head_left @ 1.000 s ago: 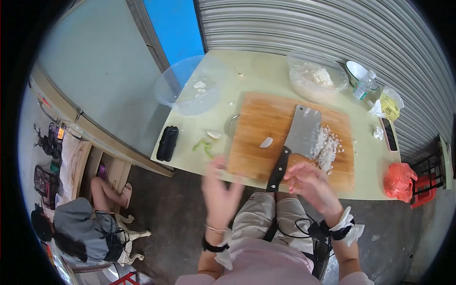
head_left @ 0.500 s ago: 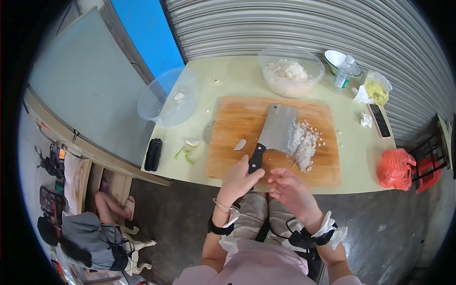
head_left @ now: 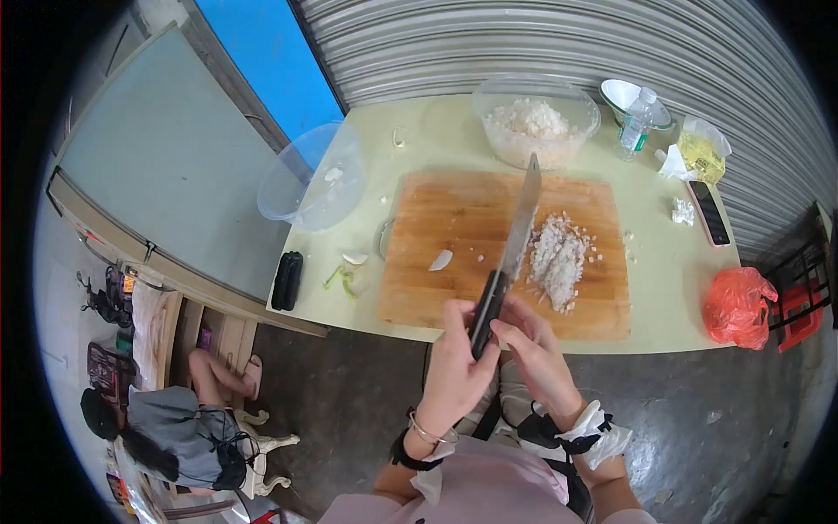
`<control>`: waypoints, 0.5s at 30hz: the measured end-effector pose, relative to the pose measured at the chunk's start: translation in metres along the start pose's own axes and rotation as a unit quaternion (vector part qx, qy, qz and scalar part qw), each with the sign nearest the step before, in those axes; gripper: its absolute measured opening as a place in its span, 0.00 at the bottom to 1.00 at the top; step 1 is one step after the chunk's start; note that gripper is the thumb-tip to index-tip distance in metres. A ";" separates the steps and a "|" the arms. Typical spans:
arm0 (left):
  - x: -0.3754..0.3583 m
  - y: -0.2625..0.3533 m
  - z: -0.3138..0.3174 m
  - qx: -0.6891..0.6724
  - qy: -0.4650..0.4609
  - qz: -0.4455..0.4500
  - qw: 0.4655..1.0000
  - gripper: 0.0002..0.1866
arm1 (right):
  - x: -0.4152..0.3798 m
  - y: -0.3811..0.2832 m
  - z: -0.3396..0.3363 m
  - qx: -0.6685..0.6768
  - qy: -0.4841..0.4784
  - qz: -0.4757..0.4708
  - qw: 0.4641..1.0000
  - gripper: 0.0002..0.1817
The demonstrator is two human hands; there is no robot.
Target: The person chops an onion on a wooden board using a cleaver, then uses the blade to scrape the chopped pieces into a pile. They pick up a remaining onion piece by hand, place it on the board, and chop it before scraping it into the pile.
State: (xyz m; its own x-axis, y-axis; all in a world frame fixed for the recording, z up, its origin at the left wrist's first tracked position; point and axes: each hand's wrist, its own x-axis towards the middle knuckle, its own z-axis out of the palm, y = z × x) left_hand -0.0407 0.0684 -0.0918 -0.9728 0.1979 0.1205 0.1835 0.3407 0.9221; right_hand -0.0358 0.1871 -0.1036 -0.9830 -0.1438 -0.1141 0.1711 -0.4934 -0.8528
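Observation:
A cleaver (head_left: 521, 223) with a black handle is raised over the front of the wooden cutting board (head_left: 428, 214), its blade turned nearly edge-on and pointing away from me. My left hand (head_left: 461, 354) grips the handle from the left. From the right, my right hand (head_left: 534, 354) closes on the same handle, thumb against it; its other fingers are partly hidden behind. A heap of finely chopped white pieces (head_left: 559, 262), apparently onion, lies right of the blade. One uncut white slice (head_left: 441, 260) rests on the board's left part.
Behind the board stands a clear bowl (head_left: 489, 131) of chopped white food. A clear basin (head_left: 279, 188) and a black case (head_left: 286, 281) are at left. A bottle (head_left: 635, 127), a phone (head_left: 709, 214) and a red bag (head_left: 738, 306) line the right. A person (head_left: 175, 437) sits at lower left.
The cleaver was lying flat on the board beside the heap; now it is lifted and turned on edge. My right hand, open beside the handle before, has closed on it.

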 end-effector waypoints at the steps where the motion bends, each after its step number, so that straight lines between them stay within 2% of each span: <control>1: -0.002 0.000 0.003 0.020 -0.009 0.006 1.000 0.18 | 0.000 0.002 -0.001 0.001 0.000 0.000 1.000 0.26; 2: -0.003 0.001 0.006 -0.007 -0.033 -0.034 0.999 0.19 | -0.001 0.006 -0.003 0.019 0.013 0.014 1.000 0.25; 3: -0.005 -0.002 0.008 -0.008 -0.033 -0.035 0.999 0.19 | -0.002 0.010 -0.003 0.037 0.027 0.029 0.999 0.24; 5: -0.006 -0.009 0.014 -0.024 -0.015 0.025 0.999 0.21 | -0.001 0.011 -0.007 0.042 0.022 0.028 0.998 0.24; 6: -0.007 -0.006 0.013 -0.023 -0.017 0.023 0.999 0.21 | -0.002 0.011 -0.008 0.045 0.016 0.025 0.999 0.23; 8: -0.007 0.003 0.011 -0.044 -0.057 -0.039 0.997 0.21 | -0.003 0.007 -0.005 0.063 0.015 0.042 0.997 0.23; 9: -0.007 0.003 0.012 -0.042 -0.056 -0.039 0.997 0.21 | -0.002 0.006 -0.005 0.080 0.014 0.057 0.995 0.23; 13: -0.011 -0.003 0.020 -0.059 -0.103 -0.025 0.993 0.25 | -0.003 0.008 -0.007 0.097 0.027 0.072 0.992 0.23; 15: -0.008 -0.009 0.026 -0.133 -0.106 0.020 0.985 0.29 | -0.003 0.004 -0.011 0.084 0.040 0.065 0.994 0.20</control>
State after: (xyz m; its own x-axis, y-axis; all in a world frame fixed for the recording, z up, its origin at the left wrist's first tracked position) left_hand -0.0312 0.0882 -0.1104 -0.9091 0.4031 0.1054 0.1505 0.0817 0.9852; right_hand -0.0326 0.1953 -0.1126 -0.9531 -0.1499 -0.2629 0.2982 -0.6132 -0.7315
